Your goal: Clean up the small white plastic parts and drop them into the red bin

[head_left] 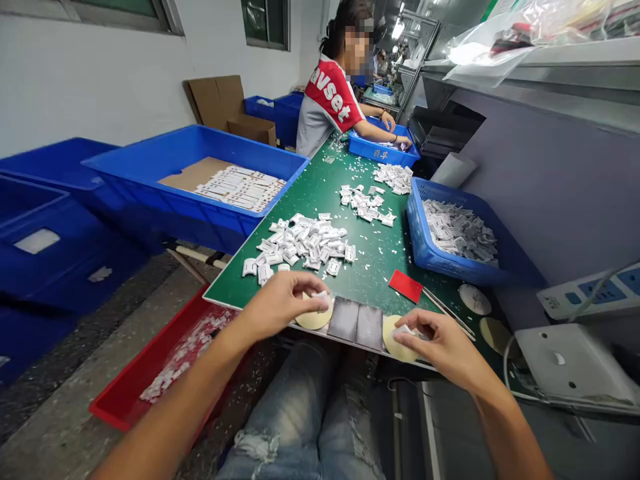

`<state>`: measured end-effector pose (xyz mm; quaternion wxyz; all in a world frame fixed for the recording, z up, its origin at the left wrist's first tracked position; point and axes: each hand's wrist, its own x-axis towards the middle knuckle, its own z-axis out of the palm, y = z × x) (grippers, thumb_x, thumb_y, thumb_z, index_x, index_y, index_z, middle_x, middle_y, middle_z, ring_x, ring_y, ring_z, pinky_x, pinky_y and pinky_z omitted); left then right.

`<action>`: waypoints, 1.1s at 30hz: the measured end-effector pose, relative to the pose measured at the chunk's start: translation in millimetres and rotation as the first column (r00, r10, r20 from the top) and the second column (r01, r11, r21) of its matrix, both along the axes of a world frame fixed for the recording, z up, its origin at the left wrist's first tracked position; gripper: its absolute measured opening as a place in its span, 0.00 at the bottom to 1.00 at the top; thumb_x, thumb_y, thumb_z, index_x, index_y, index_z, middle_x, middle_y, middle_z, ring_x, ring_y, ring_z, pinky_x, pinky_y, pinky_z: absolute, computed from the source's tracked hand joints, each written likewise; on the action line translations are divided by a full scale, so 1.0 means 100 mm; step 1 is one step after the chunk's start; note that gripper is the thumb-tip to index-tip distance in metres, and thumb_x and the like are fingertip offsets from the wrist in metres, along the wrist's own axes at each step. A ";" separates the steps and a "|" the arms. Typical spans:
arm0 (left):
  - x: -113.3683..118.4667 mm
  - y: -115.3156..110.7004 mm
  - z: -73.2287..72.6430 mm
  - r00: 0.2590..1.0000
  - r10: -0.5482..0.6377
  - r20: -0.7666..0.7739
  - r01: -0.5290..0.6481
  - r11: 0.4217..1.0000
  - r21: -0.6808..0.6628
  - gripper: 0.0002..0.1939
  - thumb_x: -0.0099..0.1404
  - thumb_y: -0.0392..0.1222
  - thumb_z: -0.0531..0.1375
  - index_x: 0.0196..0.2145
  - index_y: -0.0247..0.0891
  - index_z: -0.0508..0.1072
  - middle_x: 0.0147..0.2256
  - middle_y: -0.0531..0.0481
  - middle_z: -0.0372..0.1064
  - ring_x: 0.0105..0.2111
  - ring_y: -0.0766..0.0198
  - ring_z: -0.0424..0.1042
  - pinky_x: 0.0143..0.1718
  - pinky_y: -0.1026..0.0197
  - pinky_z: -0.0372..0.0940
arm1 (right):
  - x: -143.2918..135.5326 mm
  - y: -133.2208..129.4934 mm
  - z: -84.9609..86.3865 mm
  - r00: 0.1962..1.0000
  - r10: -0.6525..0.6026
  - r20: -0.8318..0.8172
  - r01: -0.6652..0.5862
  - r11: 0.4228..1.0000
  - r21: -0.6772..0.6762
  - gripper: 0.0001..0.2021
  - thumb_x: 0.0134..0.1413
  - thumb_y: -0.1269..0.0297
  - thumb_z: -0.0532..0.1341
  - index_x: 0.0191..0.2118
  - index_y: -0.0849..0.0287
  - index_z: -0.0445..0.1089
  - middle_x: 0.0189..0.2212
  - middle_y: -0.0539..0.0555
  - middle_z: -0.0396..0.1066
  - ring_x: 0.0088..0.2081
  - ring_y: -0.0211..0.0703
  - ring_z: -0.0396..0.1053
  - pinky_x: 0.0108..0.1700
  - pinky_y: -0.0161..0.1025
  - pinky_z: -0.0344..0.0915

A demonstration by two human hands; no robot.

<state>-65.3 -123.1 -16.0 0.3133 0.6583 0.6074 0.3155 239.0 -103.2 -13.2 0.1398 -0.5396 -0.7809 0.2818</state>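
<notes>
- Right at the near edge of the green worktop (367, 277), a small white plastic piece (321, 297) is pinched in the left grip (281, 297), above a round pale-yellow disc (314, 321).
- Another white plastic piece (403, 331) is held in the right grip (443, 340), at a second yellow disc (394, 346); two dark rectangular plates (345, 320) are seen between.
- Beyond the plates, open room is dotted with white scraps.
- Forward left is crowded by a heap of white pieces (310, 241); right, by a flat red rectangle (405, 286) and a blue plastic basket (416, 227).
</notes>
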 end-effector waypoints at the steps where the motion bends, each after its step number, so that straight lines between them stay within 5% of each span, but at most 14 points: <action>1: -0.03 -0.04 -0.02 0.993 0.075 -0.089 -0.073 0.997 0.019 0.12 0.59 0.49 0.64 0.37 0.43 0.80 0.33 0.49 0.78 0.33 0.58 0.74 0.35 0.60 0.64 | 0.07 0.00 -0.04 0.996 -0.088 0.023 0.086 0.993 0.077 0.15 0.52 0.48 0.62 0.34 0.55 0.76 0.27 0.51 0.74 0.26 0.41 0.66 0.27 0.36 0.57; 3: -0.02 -0.11 -0.06 0.953 0.214 -0.214 -0.193 0.974 0.117 0.11 0.60 0.49 0.63 0.39 0.46 0.79 0.34 0.49 0.78 0.33 0.58 0.74 0.35 0.60 0.63 | 0.14 0.00 -0.13 0.972 -0.237 0.005 0.231 0.951 0.204 0.14 0.51 0.49 0.62 0.33 0.54 0.76 0.28 0.52 0.75 0.28 0.43 0.68 0.28 0.37 0.58; 7: 0.02 -0.16 -0.14 0.920 0.215 -0.328 -0.163 0.970 0.178 0.11 0.60 0.51 0.62 0.38 0.48 0.79 0.32 0.50 0.77 0.29 0.58 0.73 0.32 0.60 0.61 | 0.15 0.01 -0.18 0.985 -0.171 -0.035 0.174 0.977 0.127 0.10 0.49 0.54 0.63 0.32 0.54 0.75 0.28 0.51 0.75 0.29 0.42 0.69 0.29 0.35 0.58; 10: 0.01 -0.10 -0.17 0.864 0.367 -0.344 -0.274 0.917 0.291 0.13 0.60 0.52 0.62 0.40 0.47 0.79 0.30 0.47 0.77 0.28 0.57 0.72 0.32 0.59 0.61 | 0.21 -0.01 -0.16 0.944 -0.326 -0.055 0.330 0.921 0.206 0.08 0.50 0.58 0.61 0.32 0.55 0.74 0.29 0.51 0.75 0.31 0.43 0.71 0.30 0.35 0.58; 14: 0.22 0.03 -0.16 0.982 0.028 -0.185 -0.009 0.995 0.104 0.14 0.59 0.53 0.62 0.39 0.43 0.79 0.30 0.49 0.77 0.27 0.59 0.72 0.30 0.61 0.62 | 0.18 -0.06 -0.15 0.964 -0.258 -0.065 0.265 0.948 0.178 0.05 0.49 0.61 0.62 0.31 0.54 0.74 0.28 0.50 0.75 0.31 0.43 0.70 0.30 0.35 0.57; 17: 0.54 0.12 -0.10 0.954 0.026 -0.297 0.015 0.991 0.137 0.13 0.61 0.51 0.61 0.40 0.44 0.78 0.34 0.48 0.78 0.30 0.59 0.73 0.33 0.61 0.62 | -0.03 -0.03 -0.15 0.947 -0.296 -0.124 0.320 0.904 0.284 0.06 0.52 0.59 0.62 0.34 0.53 0.74 0.32 0.50 0.76 0.35 0.42 0.71 0.34 0.35 0.58; 20: 0.69 0.19 -0.04 0.932 -0.036 -0.360 0.079 0.991 0.107 0.12 0.61 0.51 0.62 0.39 0.45 0.78 0.34 0.48 0.78 0.30 0.60 0.73 0.32 0.62 0.60 | -0.25 0.04 -0.15 0.983 -0.120 -0.137 0.150 0.961 0.234 0.06 0.49 0.59 0.66 0.34 0.53 0.75 0.32 0.50 0.76 0.35 0.41 0.70 0.35 0.34 0.58; 24: 0.36 0.17 0.04 0.890 0.260 -0.376 -0.183 0.956 0.229 0.16 0.61 0.54 0.61 0.40 0.42 0.78 0.34 0.45 0.77 0.31 0.57 0.73 0.32 0.60 0.60 | -0.18 0.06 -0.13 0.954 -0.251 -0.163 0.285 0.929 0.235 0.07 0.56 0.62 0.61 0.38 0.57 0.74 0.36 0.55 0.76 0.38 0.43 0.70 0.38 0.35 0.58; 27: 0.02 0.09 0.03 0.985 0.018 -0.173 -0.026 0.999 -0.043 0.24 0.55 0.60 0.63 0.39 0.37 0.78 0.30 0.46 0.76 0.27 0.59 0.72 0.29 0.62 0.61 | 0.05 -0.01 -0.10 0.990 -0.119 -0.072 0.128 0.982 0.142 0.06 0.50 0.59 0.66 0.34 0.53 0.75 0.33 0.49 0.76 0.35 0.40 0.70 0.34 0.33 0.57; 31: -0.06 -0.01 -0.06 0.912 0.189 -0.364 -0.199 0.980 0.012 0.23 0.56 0.62 0.60 0.40 0.43 0.77 0.31 0.48 0.76 0.26 0.60 0.70 0.27 0.63 0.58 | 0.15 -0.11 -0.08 0.944 -0.328 0.042 0.314 0.930 0.191 0.09 0.55 0.61 0.61 0.40 0.56 0.75 0.37 0.55 0.75 0.39 0.44 0.70 0.35 0.35 0.55; 33: 0.02 -0.04 -0.07 0.893 0.204 -0.401 -0.200 0.978 0.053 0.22 0.58 0.62 0.59 0.41 0.45 0.77 0.33 0.49 0.76 0.26 0.61 0.68 0.27 0.63 0.58 | 0.11 -0.15 -0.07 0.952 -0.297 0.072 0.277 0.939 0.205 0.09 0.55 0.60 0.62 0.40 0.54 0.75 0.36 0.53 0.75 0.39 0.43 0.69 0.36 0.35 0.55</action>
